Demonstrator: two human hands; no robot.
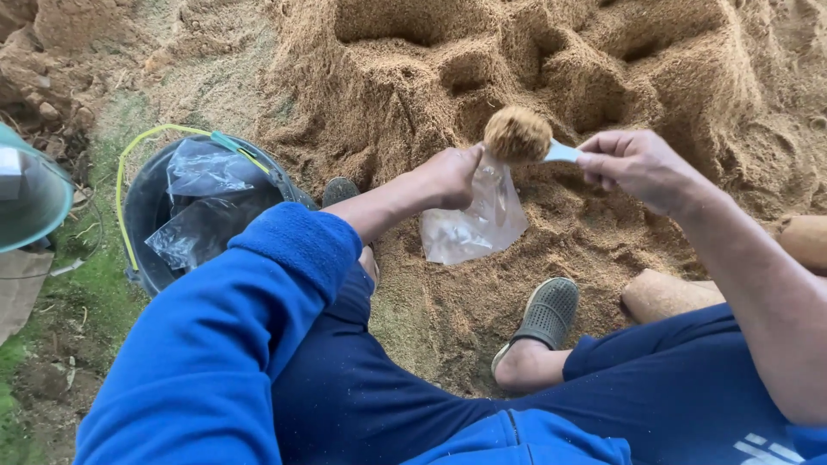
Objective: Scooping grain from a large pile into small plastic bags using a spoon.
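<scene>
My left hand [450,176] pinches the top of a clear plastic bag [472,222] that hangs open above the sawdust. My right hand [636,165] grips the pale handle of a scoop [519,136] heaped with sawdust. The scoop sits just above the bag's mouth, right next to my left fingers. A large sawdust pile [534,60] with dug hollows rises in front of me.
A dark bucket [142,224] with a yellow-green handle holds several clear plastic bags at the left. Two filled, sawdust-packed bags [668,294] lie at the right. My feet in grey clogs [547,314] rest on the sawdust. A green rim [34,198] shows at the far left.
</scene>
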